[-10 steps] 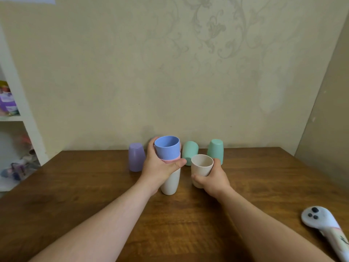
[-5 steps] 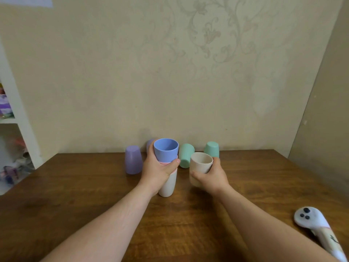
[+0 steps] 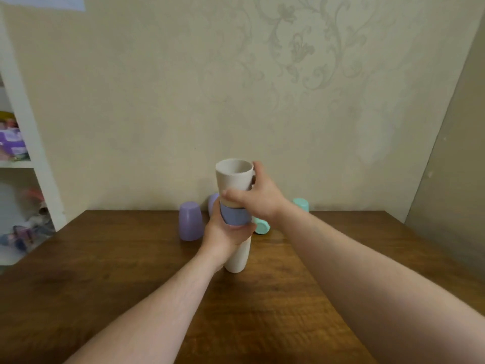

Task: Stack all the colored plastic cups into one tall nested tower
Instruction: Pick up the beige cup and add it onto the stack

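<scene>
Two bare hands, both closed on smooth matte plastic: left hand [image 3: 225,236] wrapped round the nested stack [image 3: 236,240] on the grained wooden table [image 3: 131,271]; right hand [image 3: 258,198] gripping the tapered beige cup [image 3: 233,177], base seated in the blue cup [image 3: 235,215]. Behind, upended lilac cup [image 3: 190,224], mint cup [image 3: 301,204].

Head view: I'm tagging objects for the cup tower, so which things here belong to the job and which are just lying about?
Job:
beige cup in right hand
stack in left hand
lilac cups
mint cups

Lying about:
shelf clutter
paper on wall
</scene>
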Demonstrator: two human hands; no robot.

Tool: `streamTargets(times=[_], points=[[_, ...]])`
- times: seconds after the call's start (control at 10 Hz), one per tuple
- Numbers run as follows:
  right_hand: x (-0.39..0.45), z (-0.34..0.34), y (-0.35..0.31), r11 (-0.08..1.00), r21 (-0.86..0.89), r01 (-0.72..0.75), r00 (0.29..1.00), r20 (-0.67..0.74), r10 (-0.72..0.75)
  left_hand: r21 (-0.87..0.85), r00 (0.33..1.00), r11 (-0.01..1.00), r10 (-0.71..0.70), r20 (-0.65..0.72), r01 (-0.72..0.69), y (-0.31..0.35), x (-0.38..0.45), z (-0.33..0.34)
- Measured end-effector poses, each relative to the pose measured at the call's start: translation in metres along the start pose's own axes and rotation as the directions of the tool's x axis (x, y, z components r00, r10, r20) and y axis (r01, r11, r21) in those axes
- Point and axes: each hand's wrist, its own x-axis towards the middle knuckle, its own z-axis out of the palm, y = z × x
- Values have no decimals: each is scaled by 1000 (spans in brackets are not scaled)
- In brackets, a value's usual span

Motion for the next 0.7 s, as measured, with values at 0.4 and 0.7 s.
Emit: streamTargets(times=[0.4, 0.7], points=[[-18, 25, 39, 964, 240, -118, 992, -18, 125, 106, 999, 994, -1, 47, -4, -13, -19, -3], [-32, 31, 88, 979, 147, -144, 988, -34, 150, 332, 974, 939, -152, 165, 90, -60, -32, -3]])
